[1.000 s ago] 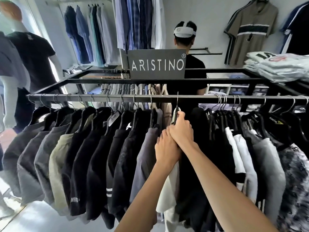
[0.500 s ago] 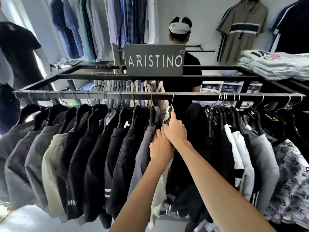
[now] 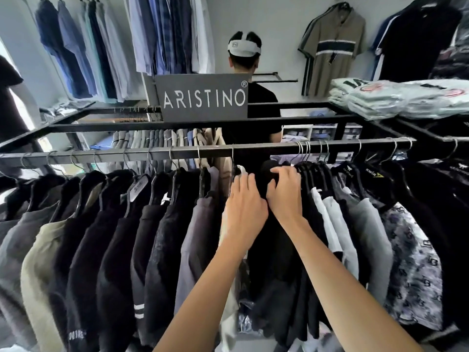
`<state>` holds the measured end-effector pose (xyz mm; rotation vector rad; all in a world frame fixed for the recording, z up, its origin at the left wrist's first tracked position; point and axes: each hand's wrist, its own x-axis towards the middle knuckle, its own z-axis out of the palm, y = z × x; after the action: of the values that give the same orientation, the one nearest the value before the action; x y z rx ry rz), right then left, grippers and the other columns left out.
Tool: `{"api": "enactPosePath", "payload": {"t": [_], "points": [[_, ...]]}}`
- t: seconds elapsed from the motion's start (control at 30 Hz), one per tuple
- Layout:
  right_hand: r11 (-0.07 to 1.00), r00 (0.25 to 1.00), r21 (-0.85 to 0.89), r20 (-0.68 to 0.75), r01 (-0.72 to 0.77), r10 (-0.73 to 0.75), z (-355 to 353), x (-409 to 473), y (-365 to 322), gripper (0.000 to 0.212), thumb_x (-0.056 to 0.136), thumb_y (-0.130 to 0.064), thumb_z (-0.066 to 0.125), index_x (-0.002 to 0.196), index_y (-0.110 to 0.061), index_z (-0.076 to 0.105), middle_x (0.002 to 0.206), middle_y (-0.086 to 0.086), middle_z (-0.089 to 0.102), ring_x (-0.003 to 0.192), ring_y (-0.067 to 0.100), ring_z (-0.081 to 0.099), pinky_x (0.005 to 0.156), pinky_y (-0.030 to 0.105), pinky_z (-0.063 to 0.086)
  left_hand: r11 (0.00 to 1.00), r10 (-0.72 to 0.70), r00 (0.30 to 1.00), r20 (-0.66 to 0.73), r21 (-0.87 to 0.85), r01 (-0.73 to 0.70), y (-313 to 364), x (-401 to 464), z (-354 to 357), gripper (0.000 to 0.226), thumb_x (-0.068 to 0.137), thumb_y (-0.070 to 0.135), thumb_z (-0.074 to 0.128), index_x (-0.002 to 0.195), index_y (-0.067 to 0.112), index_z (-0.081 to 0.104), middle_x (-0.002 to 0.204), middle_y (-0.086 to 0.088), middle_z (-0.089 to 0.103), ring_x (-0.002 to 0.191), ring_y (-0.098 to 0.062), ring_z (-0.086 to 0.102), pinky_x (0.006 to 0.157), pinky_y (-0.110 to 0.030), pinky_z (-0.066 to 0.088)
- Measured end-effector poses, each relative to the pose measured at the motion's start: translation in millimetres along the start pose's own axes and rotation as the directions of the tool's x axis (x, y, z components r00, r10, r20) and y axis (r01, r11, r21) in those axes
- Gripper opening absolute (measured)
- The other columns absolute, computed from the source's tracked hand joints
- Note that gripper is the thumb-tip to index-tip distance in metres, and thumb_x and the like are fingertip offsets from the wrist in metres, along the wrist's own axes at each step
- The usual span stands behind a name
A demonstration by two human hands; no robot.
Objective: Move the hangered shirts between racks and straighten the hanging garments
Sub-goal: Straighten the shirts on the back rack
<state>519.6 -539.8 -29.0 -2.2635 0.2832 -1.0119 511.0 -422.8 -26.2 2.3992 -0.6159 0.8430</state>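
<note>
Left hand [image 3: 245, 199] rested flat on a white shirt [image 3: 242, 171]; right hand [image 3: 284, 189] clawed a black shirt [image 3: 276, 224] mid-rail [image 3: 177, 151]. A hard tug could probably unhook its hanger.

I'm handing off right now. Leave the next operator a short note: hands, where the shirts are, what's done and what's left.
Left hand: fingers straight, resting on the white-collared shirt just hung on the front rail.
Right hand: fingers curled over the top of the black shirt next to it.
Done: that hanger's hook sits on the rail, in the gap between the dark shirts to the left and the bunched hangers to the right.
Left: straighten these two garments, then space out the bunched group on the right.
</note>
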Motion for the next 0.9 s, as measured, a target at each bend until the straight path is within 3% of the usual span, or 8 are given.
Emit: {"api": "enactPosePath", "payload": {"t": [0.07,0.2,0.3,0.43,0.57,0.7,0.77,0.9], "points": [[0.999,1.000,0.036,-0.029,-0.010,0.011,-4.6,-0.2,19.8,0.042,0.089,0.008,0.051,0.129,-0.004,0.054,0.132,0.009,0.050,0.124,0.023,0.049,0.102,0.037,0.047,0.998,0.068,0.997,0.036,-0.020,-0.067,21.3,0.4,3.8,0.044,0.092,0.028,0.034,0.112,0.005,0.065,0.113,-0.007,0.065,0.112,-0.024,0.062,0.086,-0.037,0.054],[0.999,0.998,0.007,-0.054,-0.040,0.040,-5.8,-6.6,37.6,0.054,0.087,0.008,0.052,0.139,-0.007,0.047,0.135,0.008,0.044,0.123,0.019,0.045,0.099,0.024,0.040,0.987,-0.033,0.947,0.320,-0.141,0.082,41.3,1.4,22.4,0.035,0.104,0.027,0.038,0.129,0.009,0.055,0.134,-0.003,0.052,0.120,-0.024,0.054,0.088,-0.036,0.045],[0.997,0.997,0.004,-0.032,-0.076,0.076,-6.8,-9.1,44.9,0.051,0.090,0.003,0.055,0.140,-0.007,0.047,0.129,0.010,0.047,0.116,0.023,0.050,0.095,0.030,0.047,0.953,-0.116,0.926,0.360,-0.222,0.206,44.4,2.9,26.5,0.039,0.103,0.036,0.042,0.134,0.014,0.052,0.140,0.000,0.051,0.121,-0.024,0.055,0.092,-0.039,0.045],[0.997,0.997,-0.042,0.016,-0.069,0.070,-11.5,-8.7,43.9,0.052,0.092,-0.008,0.064,0.141,-0.007,0.045,0.130,0.009,0.047,0.109,0.023,0.057,0.083,0.032,0.052,0.929,-0.189,0.917,0.351,-0.240,0.283,54.7,20.7,29.8,0.042,0.099,0.024,0.045,0.140,0.015,0.046,0.143,-0.003,0.050,0.124,-0.028,0.054,0.095,-0.041,0.043],[0.990,0.999,-0.132,0.008,-0.040,0.041,-12.0,-14.1,42.5,0.038,0.093,-0.015,0.068,0.127,-0.007,0.052,0.116,0.011,0.052,0.094,0.029,0.063,0.066,0.035,0.055,0.974,-0.088,0.959,0.269,-0.178,0.139,72.4,50.2,34.9,0.037,0.098,0.020,0.046,0.133,0.009,0.046,0.131,-0.009,0.051,0.110,-0.034,0.058,0.081,-0.044,0.047],[0.982,0.989,-0.143,0.065,-0.120,0.130,-11.7,-12.7,46.5,0.033,0.098,-0.017,0.059,0.130,-0.008,0.052,0.118,0.009,0.047,0.097,0.031,0.062,0.070,0.036,0.051,0.986,0.155,0.986,0.068,0.054,-0.158,71.8,88.2,39.8,0.041,0.089,0.020,0.059,0.127,0.006,0.052,0.119,-0.010,0.053,0.106,-0.029,0.054,0.082,-0.040,0.052],[0.979,0.988,-0.155,0.060,-0.130,0.141,-11.9,-12.7,46.4,0.044,0.099,-0.015,0.058,0.141,-0.007,0.047,0.124,0.009,0.048,0.104,0.029,0.062,0.074,0.036,0.052,0.961,0.221,0.975,0.040,0.160,-0.224,70.7,103.6,39.0,0.045,0.089,0.032,0.063,0.125,0.008,0.054,0.119,-0.009,0.053,0.107,-0.028,0.053,0.089,-0.039,0.049],[0.980,0.989,-0.146,0.052,-0.132,0.141,-11.5,-16.3,43.4,0.050,0.099,-0.014,0.058,0.146,-0.007,0.043,0.127,0.009,0.049,0.111,0.027,0.059,0.078,0.038,0.055,0.966,0.162,0.968,0.191,0.171,-0.195,64.9,123.5,40.7,0.056,0.090,0.043,0.062,0.134,0.009,0.052,0.127,-0.009,0.055,0.119,-0.031,0.052,0.114,-0.049,0.029]]}}
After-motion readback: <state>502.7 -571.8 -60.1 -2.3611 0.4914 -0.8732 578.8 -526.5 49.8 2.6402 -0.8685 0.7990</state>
